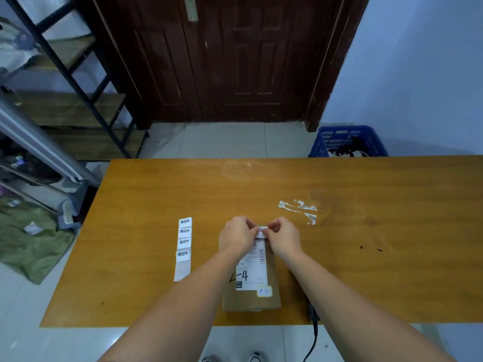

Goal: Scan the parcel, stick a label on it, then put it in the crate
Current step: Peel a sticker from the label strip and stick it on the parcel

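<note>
— What lies around the grip?
— A label strip (183,246) to its left on the worktop (366,257); crate (347,141) far beyond.
— And the parcel (252,291)?
— Brown, under both hands: left hand (236,237) and right hand (283,237) pinch one label (260,230).

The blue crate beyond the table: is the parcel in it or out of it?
Out. The brown parcel lies flat on the table, while the blue crate stands on the floor beyond the far edge.
</note>
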`<state>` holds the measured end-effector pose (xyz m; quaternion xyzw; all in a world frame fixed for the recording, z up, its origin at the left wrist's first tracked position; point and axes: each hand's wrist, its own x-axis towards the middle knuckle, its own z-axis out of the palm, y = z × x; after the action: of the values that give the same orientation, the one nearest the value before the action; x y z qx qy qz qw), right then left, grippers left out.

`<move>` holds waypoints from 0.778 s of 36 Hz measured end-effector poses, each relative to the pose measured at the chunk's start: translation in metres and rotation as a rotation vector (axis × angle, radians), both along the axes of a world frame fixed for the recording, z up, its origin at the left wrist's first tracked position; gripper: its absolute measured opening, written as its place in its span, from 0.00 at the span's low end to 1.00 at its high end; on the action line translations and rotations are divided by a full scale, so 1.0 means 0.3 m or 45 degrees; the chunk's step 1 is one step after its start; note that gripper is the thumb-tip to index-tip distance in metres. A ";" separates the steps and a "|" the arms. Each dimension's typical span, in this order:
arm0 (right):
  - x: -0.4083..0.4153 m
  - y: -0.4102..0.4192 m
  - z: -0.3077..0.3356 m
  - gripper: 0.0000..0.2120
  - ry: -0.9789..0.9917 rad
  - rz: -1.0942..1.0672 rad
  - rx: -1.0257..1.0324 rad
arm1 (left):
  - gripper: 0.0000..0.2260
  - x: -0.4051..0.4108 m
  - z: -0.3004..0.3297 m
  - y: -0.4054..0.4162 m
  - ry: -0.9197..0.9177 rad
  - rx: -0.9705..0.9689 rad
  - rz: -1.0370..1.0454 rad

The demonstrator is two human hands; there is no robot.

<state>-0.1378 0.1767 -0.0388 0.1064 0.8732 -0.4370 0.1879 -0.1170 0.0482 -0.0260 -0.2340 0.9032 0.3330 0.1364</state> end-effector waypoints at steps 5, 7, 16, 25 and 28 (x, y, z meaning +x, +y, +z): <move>-0.013 -0.001 -0.005 0.04 0.016 0.018 0.036 | 0.04 -0.012 -0.011 0.009 -0.032 -0.040 0.009; -0.018 -0.003 -0.005 0.03 0.022 0.029 0.050 | 0.04 -0.014 -0.016 0.010 -0.039 -0.046 0.009; -0.035 -0.008 -0.010 0.03 0.034 0.088 0.110 | 0.05 -0.033 -0.024 0.012 -0.064 -0.062 -0.009; -0.028 -0.006 -0.028 0.10 0.050 0.064 0.057 | 0.08 -0.053 -0.021 -0.006 -0.079 -0.041 -0.018; -0.024 -0.014 -0.033 0.11 0.024 0.051 0.057 | 0.06 -0.061 -0.029 -0.016 -0.099 0.034 0.012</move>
<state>-0.1449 0.1724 -0.0487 0.0891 0.8865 -0.4144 0.1858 -0.1353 0.0435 -0.0346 -0.2492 0.8915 0.3365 0.1731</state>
